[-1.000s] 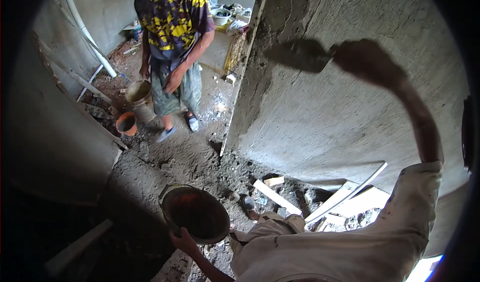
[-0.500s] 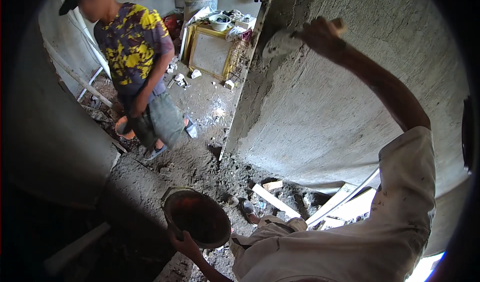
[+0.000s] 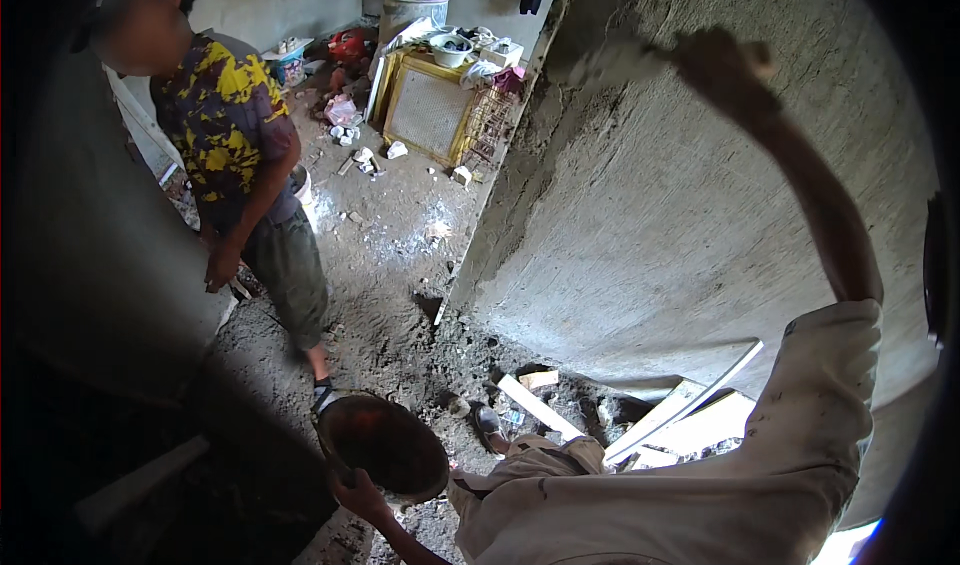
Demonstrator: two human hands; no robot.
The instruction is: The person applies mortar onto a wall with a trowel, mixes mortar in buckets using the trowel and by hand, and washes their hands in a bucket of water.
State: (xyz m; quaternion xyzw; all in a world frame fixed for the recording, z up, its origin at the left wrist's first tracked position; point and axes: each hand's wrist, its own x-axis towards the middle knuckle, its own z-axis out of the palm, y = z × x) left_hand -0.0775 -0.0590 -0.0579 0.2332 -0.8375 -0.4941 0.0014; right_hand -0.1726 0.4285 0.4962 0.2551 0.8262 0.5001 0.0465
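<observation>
As we look down through the head view, our left hand [image 3: 362, 499] clasps the near rim of a dark bucket [image 3: 372, 420] held low, its fingers partly hidden, while our raised right hand [image 3: 722, 70] has its fingers curled tight round the handle of a blurred trowel [image 3: 615, 63] beside the wall's darker strip [image 3: 520, 185]

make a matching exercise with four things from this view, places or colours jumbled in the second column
Things:
1. trowel
2. white bowl
3. bucket
4. co-worker's T-shirt

Places or colours:
a. held in the left hand
b. yellow and dark patches
c. raised at the rough grey wall in the right hand
d. on top of the yellow-framed box

Pairs: 1-c, 2-d, 3-a, 4-b
</observation>
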